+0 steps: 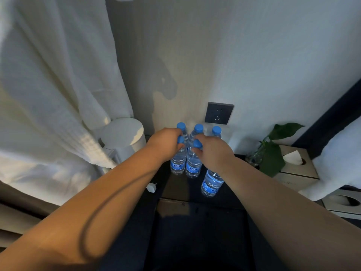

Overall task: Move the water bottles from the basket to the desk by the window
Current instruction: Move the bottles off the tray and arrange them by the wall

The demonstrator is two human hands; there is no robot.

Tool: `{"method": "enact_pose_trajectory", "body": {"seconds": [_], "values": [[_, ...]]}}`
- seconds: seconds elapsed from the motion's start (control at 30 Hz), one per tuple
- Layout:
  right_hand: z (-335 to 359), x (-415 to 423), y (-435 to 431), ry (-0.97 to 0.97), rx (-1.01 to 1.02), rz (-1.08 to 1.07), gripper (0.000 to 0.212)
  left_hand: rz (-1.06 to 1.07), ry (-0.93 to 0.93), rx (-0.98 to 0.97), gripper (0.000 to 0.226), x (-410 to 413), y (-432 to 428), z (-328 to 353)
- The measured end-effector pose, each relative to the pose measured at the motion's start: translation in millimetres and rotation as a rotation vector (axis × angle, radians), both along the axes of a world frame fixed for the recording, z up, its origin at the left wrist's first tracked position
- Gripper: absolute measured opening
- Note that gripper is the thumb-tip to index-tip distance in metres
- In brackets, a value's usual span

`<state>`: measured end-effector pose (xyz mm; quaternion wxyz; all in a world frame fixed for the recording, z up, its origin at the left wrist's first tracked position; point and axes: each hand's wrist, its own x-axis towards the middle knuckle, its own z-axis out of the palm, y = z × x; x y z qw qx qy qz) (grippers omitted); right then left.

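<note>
Several clear water bottles with blue caps stand on the dark desk (175,189) against the wall. My left hand (166,144) grips the neck of the front left bottle (178,162). My right hand (212,151) holds the neck of the front middle bottle (193,165), and another bottle (212,183) stands under my right wrist. Three more bottles stand behind them at the wall; the left one (181,128) shows its cap above my fingers. No basket is in view.
A white curtain (58,94) hangs at the left beside a white cylindrical lamp (125,135). A dark wall socket (219,113) sits above the bottles. A white plug (152,187) lies on the desk's left edge. A leafy plant (271,153) and a tissue box (300,165) stand at the right.
</note>
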<state>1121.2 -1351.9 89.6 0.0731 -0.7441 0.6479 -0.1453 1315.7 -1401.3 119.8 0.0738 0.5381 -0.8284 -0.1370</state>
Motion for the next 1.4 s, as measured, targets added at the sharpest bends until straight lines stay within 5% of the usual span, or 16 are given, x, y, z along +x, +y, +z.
{"method": "enact_pose_trajectory", "body": {"seconds": [1.4], "values": [[7,1,8,0.009,-0.022,0.022,0.039,0.052,-0.075,0.086,0.021,-9,10,13]]}}
